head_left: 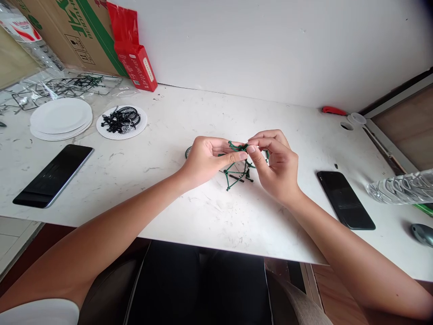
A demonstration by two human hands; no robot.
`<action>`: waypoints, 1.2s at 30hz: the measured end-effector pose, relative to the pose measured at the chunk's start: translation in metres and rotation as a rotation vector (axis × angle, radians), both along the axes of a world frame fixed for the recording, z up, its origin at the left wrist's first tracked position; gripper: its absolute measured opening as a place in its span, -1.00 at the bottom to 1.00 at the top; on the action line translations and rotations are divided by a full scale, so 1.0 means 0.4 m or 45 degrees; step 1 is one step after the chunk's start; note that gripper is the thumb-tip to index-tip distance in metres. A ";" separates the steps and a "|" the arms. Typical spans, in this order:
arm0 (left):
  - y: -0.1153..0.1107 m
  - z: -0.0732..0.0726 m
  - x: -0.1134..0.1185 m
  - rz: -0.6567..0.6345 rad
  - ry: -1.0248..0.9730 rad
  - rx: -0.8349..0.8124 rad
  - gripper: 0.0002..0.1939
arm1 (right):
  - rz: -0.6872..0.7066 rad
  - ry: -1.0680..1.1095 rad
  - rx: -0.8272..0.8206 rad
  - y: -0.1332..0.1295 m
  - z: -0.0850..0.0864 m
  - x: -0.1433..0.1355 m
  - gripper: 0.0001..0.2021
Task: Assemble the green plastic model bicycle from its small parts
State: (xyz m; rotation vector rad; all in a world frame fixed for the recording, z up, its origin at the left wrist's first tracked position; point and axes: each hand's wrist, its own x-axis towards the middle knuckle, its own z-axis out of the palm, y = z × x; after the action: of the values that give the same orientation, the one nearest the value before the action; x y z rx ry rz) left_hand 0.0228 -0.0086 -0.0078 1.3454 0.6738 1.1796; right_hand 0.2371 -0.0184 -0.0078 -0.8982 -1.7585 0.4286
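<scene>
A white marbled table (203, 216) is set against a pale wall (270, 45), and the whole spread is laid out on it within arm's reach. At the far left a cardboard box (71, 31) is leaned against the wall with a red carton (135, 58) propped beside it, apparently pushed back so that the middle is left free for handling. In front of them clear plastic wrapping with wire-like sprues (50, 88) is spread flat. A stack of white paper plates (61, 118) is placed near the left edge, and just beside it a single paper plate (122, 122) is used as a tray for loose black parts, kept together so none roll off. Two dark phones are laid face up, one at the left (54, 175) and one at the right (345, 199), well apart from the work. A clear plastic bottle (402, 186) is lying on its side at the right edge.

Over the middle of the table a small green model frame (237, 174) is held just above the surface. It is steadied by the left hand (206, 160), whose fingers are closed on its upper part, while the right hand (277, 164) is brought against it with thumb and forefinger pinched narrowly on a tiny green piece at the top, a grip suited to fine fitting
</scene>
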 end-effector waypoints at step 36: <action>0.009 -0.003 -0.002 -0.053 -0.014 -0.128 -0.52 | 0.060 -0.036 -0.027 0.014 -0.014 0.005 -0.93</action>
State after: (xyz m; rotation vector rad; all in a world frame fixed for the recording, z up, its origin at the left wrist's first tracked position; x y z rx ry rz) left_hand 0.0220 -0.0051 -0.0090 1.2618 0.6850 1.1046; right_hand 0.2389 -0.0129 -0.0132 -0.8829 -1.8069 0.4685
